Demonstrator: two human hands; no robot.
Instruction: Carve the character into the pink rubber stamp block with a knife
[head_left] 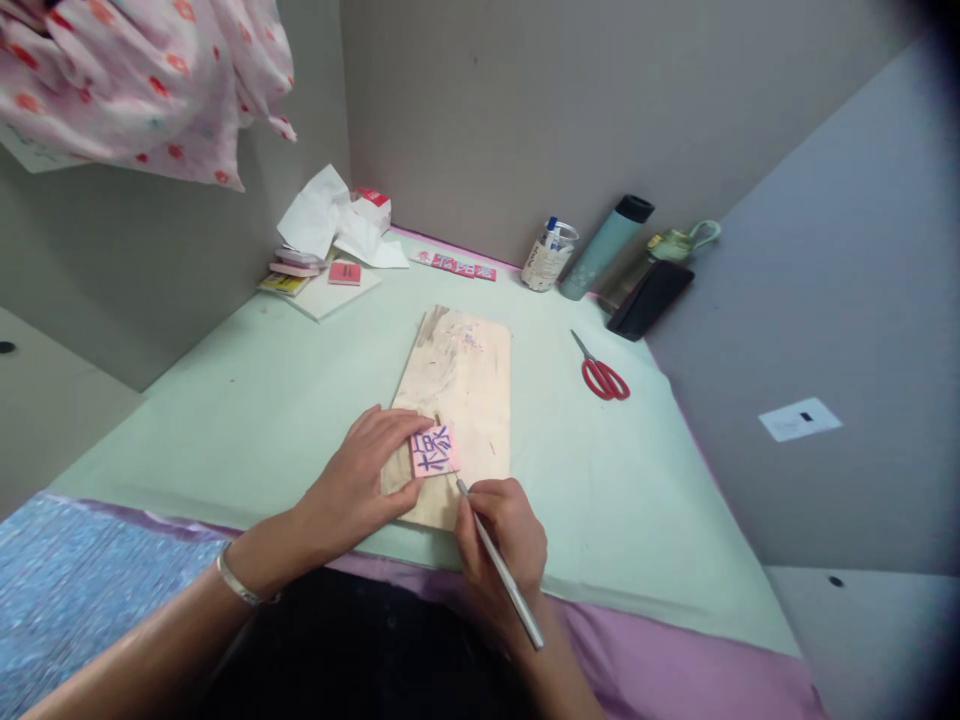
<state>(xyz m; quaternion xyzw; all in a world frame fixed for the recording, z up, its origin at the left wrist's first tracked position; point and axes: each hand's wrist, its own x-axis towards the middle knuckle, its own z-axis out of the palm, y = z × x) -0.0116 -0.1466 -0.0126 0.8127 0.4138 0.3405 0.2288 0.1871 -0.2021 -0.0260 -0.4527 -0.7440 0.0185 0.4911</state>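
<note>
A pink square carving block (434, 452) with a dark blue character on its face lies on the near part of a wooden board (480, 390). Fingers and thumb of my left hand (375, 465) grip it at its left side and upper edge. Pinched in my right hand (506, 535) is a slim silver craft knife (499, 562), its tip at the block's lower right corner. Whether the tip cuts in is too small to tell. Small shavings (471, 338) are scattered on the board's far part.
Red-handled scissors (604, 378) lie right of the board. Behind stand a can (550, 258), a teal bottle (609, 246), a green bottle (675, 243) and a black case (649, 300). Several carved blocks (454, 265) line the back; tissues (319, 212) and a pink block (345, 273) are back left.
</note>
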